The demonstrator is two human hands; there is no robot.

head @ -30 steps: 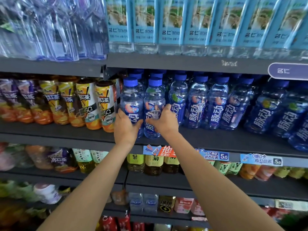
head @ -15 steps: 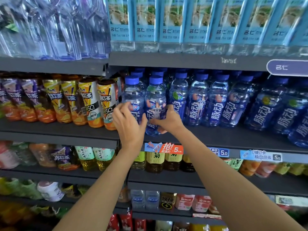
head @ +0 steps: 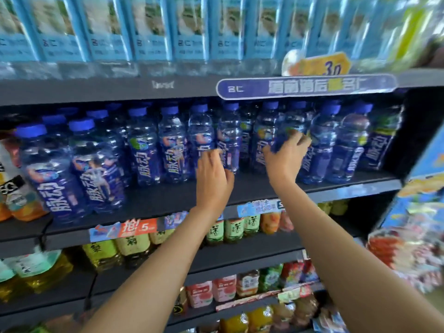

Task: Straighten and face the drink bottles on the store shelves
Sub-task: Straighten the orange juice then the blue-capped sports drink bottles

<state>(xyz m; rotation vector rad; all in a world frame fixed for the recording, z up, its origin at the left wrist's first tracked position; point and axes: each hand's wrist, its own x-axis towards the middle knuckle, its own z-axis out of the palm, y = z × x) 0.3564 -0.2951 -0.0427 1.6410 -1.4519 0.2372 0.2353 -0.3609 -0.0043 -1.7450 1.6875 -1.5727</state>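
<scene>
Two bare arms reach up to a dark store shelf lined with blue-capped drink bottles. The left hand curls its fingers against the lower part of one bottle near the middle of the shelf — whether it truly grips is unclear through blur. The right hand, further right along that shelf, wraps its fingers round another bottle. Below the shelf stand green tea bottles.

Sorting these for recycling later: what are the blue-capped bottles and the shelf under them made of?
Blue-capped bottles: seemingly clear plastic, glossy; you see through the ribbed walls, and the wrapped labels look like printed film. Caps look like matte blue plastic. Shelf: probably painted metal, dark grey and matte, though blur leaves this open.
</scene>
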